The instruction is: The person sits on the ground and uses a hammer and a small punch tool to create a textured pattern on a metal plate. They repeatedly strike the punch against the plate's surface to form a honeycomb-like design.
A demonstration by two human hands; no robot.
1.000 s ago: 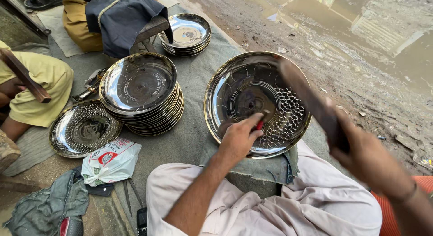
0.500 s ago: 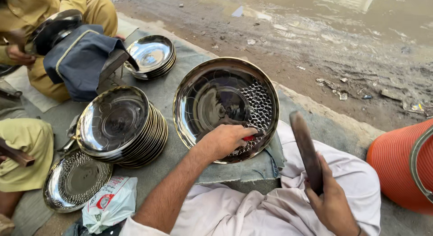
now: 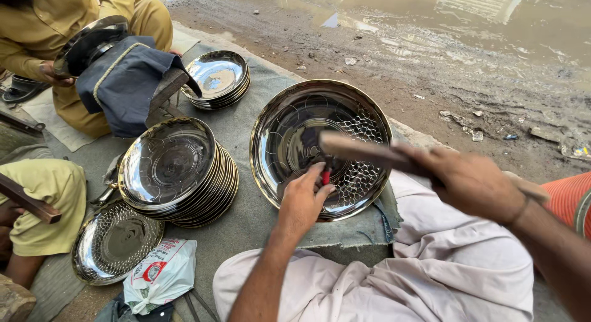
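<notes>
A large round steel tray (image 3: 295,137) lies at the centre of the frame on a grey cloth mat (image 3: 258,217) spread over the ground. Its surface is polished and mirror-bright, engraved with faint circles on its left half, while its right half is covered with a dense, scale-like hammered pattern. The left hand (image 3: 305,202) rests on the tray's lower part, fingers curled shut around a small punch tool (image 3: 325,176) with a red tip, which stands touching the metal. The right hand (image 3: 471,183) is closed in a fist around a long wooden mallet (image 3: 369,154), a flat, worn bar that stretches leftward above the tray, its end just over the punch. The person's knees, in creased off-white cloth, fill the bottom of the frame.

Left of centre stands a stack of plain steel trays (image 3: 178,174), the rims forming neat ridged layers. Lower left lies one patterned tray (image 3: 114,239), fully dimpled, and just beside it a crumpled white plastic bag (image 3: 160,276). A smaller stack of shiny trays (image 3: 218,79) sits toward the upper left, next to a dark blue cloth bundle (image 3: 123,82). Other people in mustard-yellow clothing sit at the upper left and left edge. Upper right is muddy, wet ground with scattered stones, and an orange ribbed container (image 3: 569,202) shows at the right edge.
</notes>
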